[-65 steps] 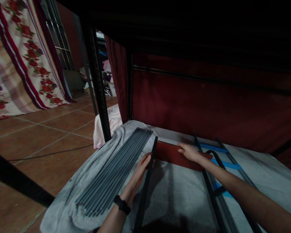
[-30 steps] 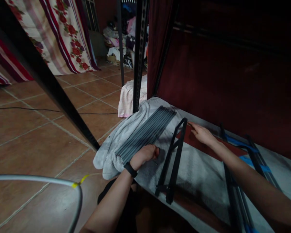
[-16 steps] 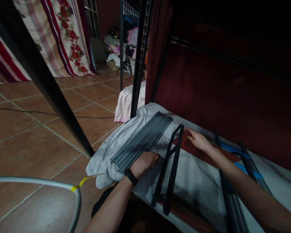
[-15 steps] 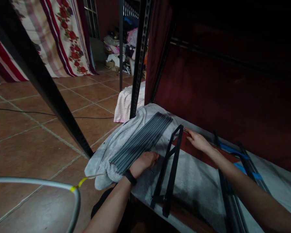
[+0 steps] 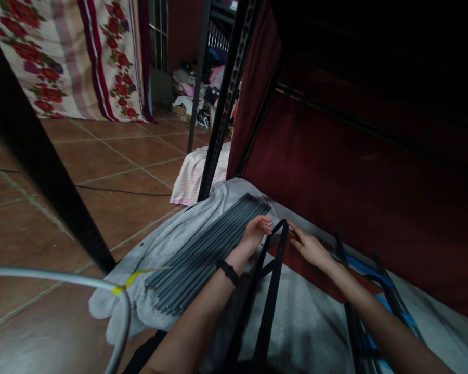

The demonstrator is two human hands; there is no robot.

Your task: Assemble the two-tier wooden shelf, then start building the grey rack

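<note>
A narrow black metal frame [image 5: 272,291] with two long bars and a crosspiece lies lengthwise in front of me, its tapered end pointing away. Just left of that far end, my left hand [image 5: 256,232] pinches a small, thin, shiny metal piece [image 5: 270,224], perhaps a screw. On the opposite side, my right hand [image 5: 311,249] has its fingers closed at the frame's tip; what they hold there is too small to make out. Beneath and beside my left forearm, a row of grey metal rods [image 5: 206,254] rests on a grey blanket [image 5: 167,244].
Black bars with blue tape [image 5: 374,275] lie at the right. Dark rack posts [image 5: 223,104] rise at the left and back, with a dark red panel [image 5: 354,171] behind. A grey tube [image 5: 50,276] with a yellow tie curves at lower left. A cable [image 5: 120,191] crosses the tiled floor.
My left hand has moved forward from beside the rods to the far end of the black frame. My right hand stays by that end. The view has shifted slightly.
</note>
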